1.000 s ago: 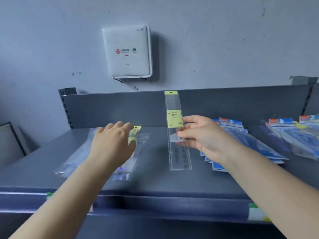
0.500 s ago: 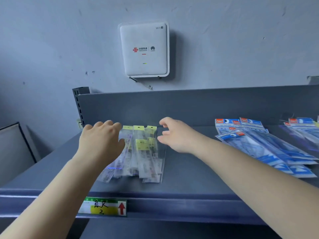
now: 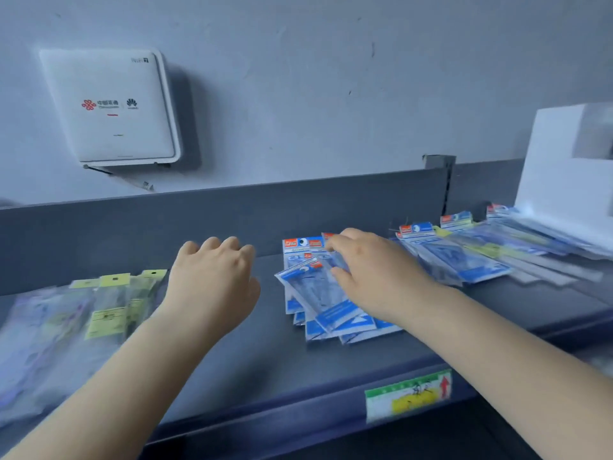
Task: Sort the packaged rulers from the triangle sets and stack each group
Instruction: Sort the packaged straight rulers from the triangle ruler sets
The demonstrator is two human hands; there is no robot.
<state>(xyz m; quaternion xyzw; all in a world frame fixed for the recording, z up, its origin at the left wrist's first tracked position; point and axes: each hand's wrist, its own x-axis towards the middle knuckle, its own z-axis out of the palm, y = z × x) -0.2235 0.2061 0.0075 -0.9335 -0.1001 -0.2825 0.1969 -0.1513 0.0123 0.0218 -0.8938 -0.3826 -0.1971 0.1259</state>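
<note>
Neither hand is gripping anything that I can make out: the right hand (image 3: 374, 277) is lying palm down with its fingers spread loosely over the near triangle stack (image 3: 326, 298), touching the top pack, though whether the fingertips are pinching an edge I cannot tell; the left hand (image 3: 212, 283) is hovering empty, fingers curled, above bare shelf between the two sorted groups. From where I am standing, the grey shelf (image 3: 265, 353) is carrying everything. At its far right a mixed heap (image 3: 487, 252) is sprawling, blue triangle packs overlapping long clear rulers, reaching back to a white box (image 3: 564, 167) against the wall. At the left the ruler stack (image 3: 109, 307), with yellow header tabs, is lying loosely fanned and blurred. The triangle stack in the middle is sitting well apart from it, its packs skewed over one another, corners sticking out toward the front lip. On that lip a green and yellow label (image 3: 409, 395) is showing a red arrow. My reading is that the sort is roughly midway, and the step in hand is either squaring up the triangle stack or reaching on for the heap. Next, the right hand is needing to reach past to the heap and lift one pack cleanly, since the slippery film is likely to drag neighbours along.
</note>
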